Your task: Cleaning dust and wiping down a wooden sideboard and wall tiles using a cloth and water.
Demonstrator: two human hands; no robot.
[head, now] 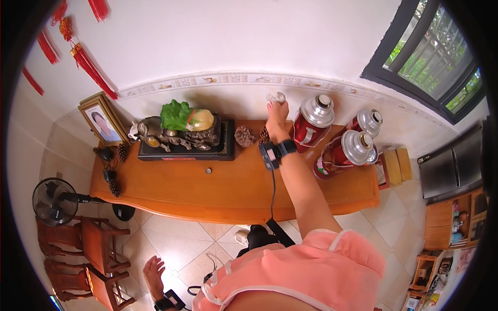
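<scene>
My right hand (277, 116) reaches over the wooden sideboard (167, 186), its fingers closed on a crumpled white cloth or tissue (275, 97). That wad is at the tiled lower wall; I cannot tell whether it touches. Just right of the hand stands a red thermos flask (309, 124) with a metal top. Two pine cones lie to its left and below, one a round open pine cone (244, 136). Low on the left, my left hand (154, 275) hangs above the tiled floor, holding nothing, fingers loosely apart.
An ox ornament (183, 132) bearing a cabbage figure stands on a black base. Left of it are a framed portrait (103, 122) and pine cones. More thermos flasks (346, 151) crowd the right end. A fan (54, 202) and wooden chairs (95, 245) are at left.
</scene>
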